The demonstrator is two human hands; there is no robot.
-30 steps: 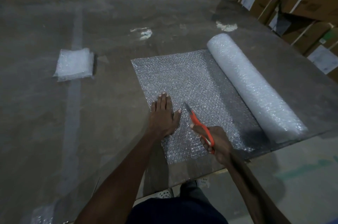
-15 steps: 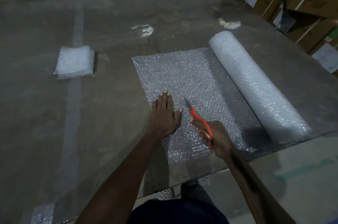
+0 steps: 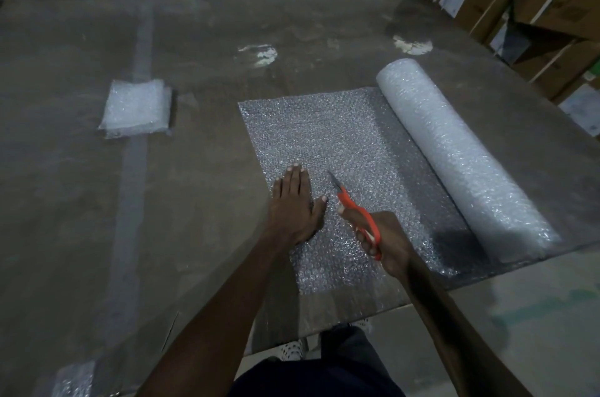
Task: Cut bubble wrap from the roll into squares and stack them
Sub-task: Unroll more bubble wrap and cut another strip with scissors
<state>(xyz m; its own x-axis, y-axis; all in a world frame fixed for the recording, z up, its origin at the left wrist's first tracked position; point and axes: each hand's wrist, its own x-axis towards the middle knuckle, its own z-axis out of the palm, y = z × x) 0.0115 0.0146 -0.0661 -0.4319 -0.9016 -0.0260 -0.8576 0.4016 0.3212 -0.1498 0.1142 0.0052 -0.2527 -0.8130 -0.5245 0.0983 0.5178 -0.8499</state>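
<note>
Left hand [image 3: 297, 205] lies flat, fingers straight, on the unrolled sheet [image 3: 328, 143]; right hand [image 3: 383, 241] grips orange scissors [image 3: 354, 206] — blades toward eleven o'clock — roll [image 3: 454, 150] at two o'clock.

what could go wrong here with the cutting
1. The left hand presses flat on the unrolled sheet with its thumb close beside the blades of the scissors, so a forward snip might nick it.
2. The right hand cuts freehand with no guide visible, so the line may wander and the square come out crooked.
</note>
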